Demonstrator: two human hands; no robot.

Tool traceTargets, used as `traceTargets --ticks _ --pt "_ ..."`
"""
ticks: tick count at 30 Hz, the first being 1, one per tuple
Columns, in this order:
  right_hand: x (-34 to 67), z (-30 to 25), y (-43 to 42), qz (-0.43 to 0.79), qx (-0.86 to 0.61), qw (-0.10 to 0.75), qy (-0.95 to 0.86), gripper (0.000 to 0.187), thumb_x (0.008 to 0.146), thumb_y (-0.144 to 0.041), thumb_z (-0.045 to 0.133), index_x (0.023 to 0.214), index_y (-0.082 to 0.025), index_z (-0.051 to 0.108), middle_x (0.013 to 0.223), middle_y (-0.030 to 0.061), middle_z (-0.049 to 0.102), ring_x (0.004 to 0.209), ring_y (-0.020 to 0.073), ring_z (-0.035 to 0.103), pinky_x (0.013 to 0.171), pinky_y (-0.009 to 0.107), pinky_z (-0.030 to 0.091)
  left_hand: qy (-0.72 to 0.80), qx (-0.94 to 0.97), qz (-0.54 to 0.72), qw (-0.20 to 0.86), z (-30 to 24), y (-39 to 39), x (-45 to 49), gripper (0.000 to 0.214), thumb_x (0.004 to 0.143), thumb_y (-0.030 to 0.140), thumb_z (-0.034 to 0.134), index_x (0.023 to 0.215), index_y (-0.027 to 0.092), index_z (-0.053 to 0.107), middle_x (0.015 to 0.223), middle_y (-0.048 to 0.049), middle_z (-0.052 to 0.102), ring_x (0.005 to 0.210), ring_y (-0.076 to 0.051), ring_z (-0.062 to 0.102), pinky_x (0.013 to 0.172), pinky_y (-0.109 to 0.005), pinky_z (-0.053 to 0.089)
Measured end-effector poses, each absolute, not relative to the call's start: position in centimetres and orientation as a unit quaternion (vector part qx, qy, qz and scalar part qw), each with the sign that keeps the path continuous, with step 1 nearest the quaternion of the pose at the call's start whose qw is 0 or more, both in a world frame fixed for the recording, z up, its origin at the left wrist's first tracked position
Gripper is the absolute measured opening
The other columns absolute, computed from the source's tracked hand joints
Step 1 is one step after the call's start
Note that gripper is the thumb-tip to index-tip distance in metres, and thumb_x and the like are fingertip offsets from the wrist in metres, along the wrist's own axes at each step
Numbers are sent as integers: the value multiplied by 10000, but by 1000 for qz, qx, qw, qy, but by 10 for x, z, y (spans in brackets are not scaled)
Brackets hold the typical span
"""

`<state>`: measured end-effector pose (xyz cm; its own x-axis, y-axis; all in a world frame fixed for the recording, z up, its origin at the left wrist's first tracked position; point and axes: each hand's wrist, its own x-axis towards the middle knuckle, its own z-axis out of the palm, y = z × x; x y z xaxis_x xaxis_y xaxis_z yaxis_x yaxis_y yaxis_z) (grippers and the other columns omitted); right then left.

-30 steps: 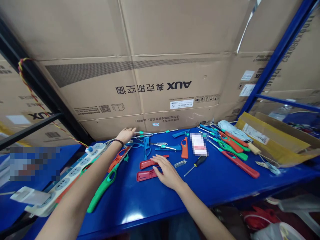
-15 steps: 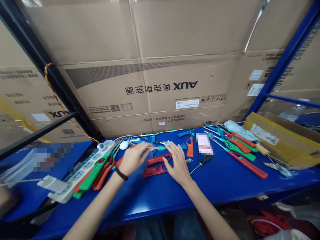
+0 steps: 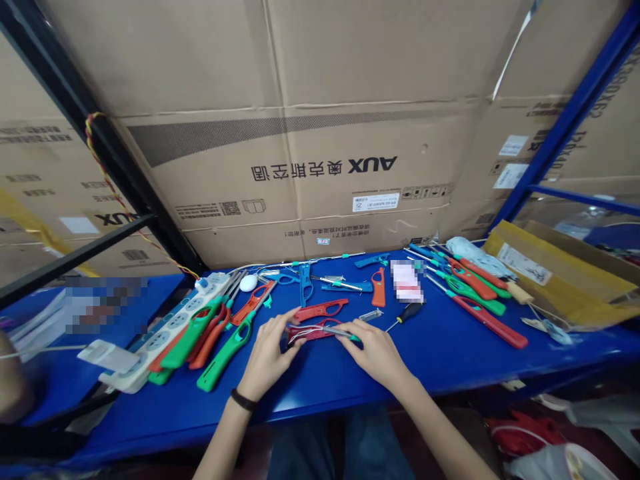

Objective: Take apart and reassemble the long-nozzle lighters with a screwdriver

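Your right hand pinches a metal tube over the lower red casing; I can't tell whether your left hand grips anything.

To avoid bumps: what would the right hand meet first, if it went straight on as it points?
Probably the metal rod, right at the right hand; the nearer red handle looks next, though depth is unclear.

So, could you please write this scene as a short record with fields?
Left hand: fingers at left end of lower red casing half, grip unclear
Left wrist: black band
Right hand: fingers at right end of metal rod, grip unclear
Behind: upper red casing half
Farther right: screwdriver
Surface: blue table
Backdrop: cardboard, AUX print upside down
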<state>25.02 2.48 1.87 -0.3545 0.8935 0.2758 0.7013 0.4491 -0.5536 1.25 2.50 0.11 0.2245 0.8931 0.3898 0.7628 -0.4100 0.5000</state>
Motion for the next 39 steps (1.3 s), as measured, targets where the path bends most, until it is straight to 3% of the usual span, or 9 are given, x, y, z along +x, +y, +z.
traceTargets --ticks 5,12,18,23,25,28,31,34,39 --pt "259 19 12 207 -533 315 -757 248 906 -428 489 1043 -346 679 965 -10 700 900 193 663 732 275 512 553 768 305 108 -6 23 7 372 849 279 570 1218 257 532 936 -30 636 841 -214 579 814 -390 442" --pt "269 11 2 226 -543 364 -722 305 899 -469 468 995 -304 707 866 18 692 721 174 647 577 242 481 525 781 319 108 -9 22 18 382 865 259 545 1246 252 523 1206 -73 598 1120 -240 534 945 -420 427" --pt "278 8 -1 260 -546 381 -700 329 889 -505 470 928 -288 715 815 27 687 641 176 608 533 257 452 503 822 237 126 -12 19 19 323 913 343 494 1222 282 565 1299 -43 579 1226 -228 500 1016 -440 410" --pt "276 8 -3 326 -526 418 -665 332 878 -508 496 838 -224 664 677 16 622 586 150 554 545 250 443 516 808 264 101 -11 5 23 269 922 319 486 1162 314 608 1337 -32 545 1272 -245 457 1112 -573 205" --pt "266 8 -4 396 -504 446 -625 338 873 -516 503 903 -208 637 665 13 619 563 144 560 531 248 452 510 792 308 131 -5 -4 34 257 935 304 462 1133 310 626 1278 -32 588 1233 -230 496 1114 -546 230" --pt "241 7 -7 492 -443 497 -560 356 862 -538 515 939 -196 576 708 29 665 577 152 613 559 263 494 491 756 356 245 3 -16 57 272 946 327 440 1150 290 616 1195 -42 641 1149 -206 565 1022 -409 420" --pt "218 6 -9 551 -403 533 -500 342 860 -542 522 940 -209 505 779 59 713 710 198 678 666 313 538 476 712 375 356 6 -23 74 386 925 374 481 1296 269 479 1175 -61 653 1061 -202 622 934 -346 492" --pt "207 5 -8 558 -404 546 -476 347 852 -547 533 950 -221 464 903 93 732 863 238 688 757 359 545 479 657 389 433 2 -25 78 477 932 416 448 1366 241 354 996 -50 704 851 -180 684 802 -310 542" --pt "211 2 -1 549 -402 539 -497 335 818 -507 603 939 -199 550 1124 124 679 1090 261 613 898 389 508 492 662 364 433 -1 -23 65 355 930 443 428 1176 211 538 774 -13 676 688 -160 646 696 -268 523"
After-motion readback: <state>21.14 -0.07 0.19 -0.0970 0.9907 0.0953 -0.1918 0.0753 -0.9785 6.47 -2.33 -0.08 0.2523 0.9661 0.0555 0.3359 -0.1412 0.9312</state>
